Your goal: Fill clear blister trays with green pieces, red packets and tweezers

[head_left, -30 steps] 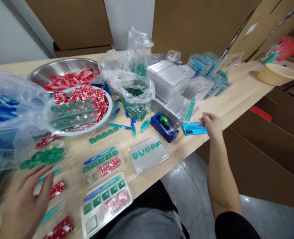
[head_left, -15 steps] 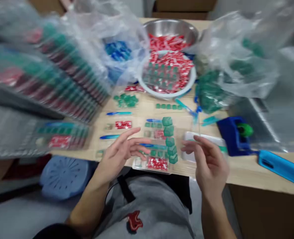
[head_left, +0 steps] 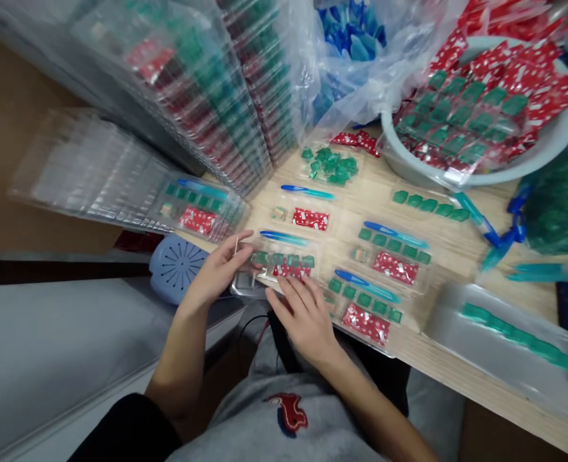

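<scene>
**Both hands on clear tray (head_left: 248, 281) at table (head_left: 428, 356) edge**

Left hand (head_left: 216, 273) pinches the tray's left end between thumb and fingers. Right hand (head_left: 305, 317) lies flat on the near rim, fingers spread, gripping nothing. The tray sits at the table's near edge. Inside: a row of green tiles (head_left: 284, 259), a red packet (head_left: 291, 271), and a blue tool (head_left: 284, 238) along the far side. More filled trays (head_left: 394, 256) lie just right of it. Stacked trays (head_left: 197, 208) lie beyond the left hand. The white bowl (head_left: 457, 176) is far right.
</scene>
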The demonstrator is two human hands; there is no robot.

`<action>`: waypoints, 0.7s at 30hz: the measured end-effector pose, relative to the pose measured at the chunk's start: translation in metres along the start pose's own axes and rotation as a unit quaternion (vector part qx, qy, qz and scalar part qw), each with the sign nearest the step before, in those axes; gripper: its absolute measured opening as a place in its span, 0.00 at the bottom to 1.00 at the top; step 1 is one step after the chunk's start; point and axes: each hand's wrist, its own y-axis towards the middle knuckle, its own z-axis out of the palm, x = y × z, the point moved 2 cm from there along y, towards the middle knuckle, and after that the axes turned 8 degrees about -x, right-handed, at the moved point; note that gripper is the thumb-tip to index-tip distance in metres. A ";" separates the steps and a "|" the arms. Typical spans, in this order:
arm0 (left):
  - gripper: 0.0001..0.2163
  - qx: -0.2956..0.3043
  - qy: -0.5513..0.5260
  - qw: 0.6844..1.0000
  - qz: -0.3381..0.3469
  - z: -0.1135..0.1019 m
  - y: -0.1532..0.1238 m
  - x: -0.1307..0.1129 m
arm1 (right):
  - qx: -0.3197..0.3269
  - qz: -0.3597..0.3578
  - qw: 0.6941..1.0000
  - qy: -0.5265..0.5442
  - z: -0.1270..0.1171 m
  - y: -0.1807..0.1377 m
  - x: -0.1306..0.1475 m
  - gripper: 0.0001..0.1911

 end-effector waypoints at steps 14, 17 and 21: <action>0.21 -0.083 0.164 0.974 0.132 0.010 0.027 0.003 | 0.005 0.188 0.979 -0.077 -0.013 0.007 -0.031 0.16; 0.21 -0.067 0.172 0.973 0.136 0.006 0.031 0.000 | 0.012 0.220 0.970 -0.105 -0.013 0.010 -0.041 0.15; 0.16 -0.095 0.283 0.940 0.167 0.007 0.027 -0.003 | 0.024 0.221 0.967 -0.128 -0.009 0.010 -0.045 0.15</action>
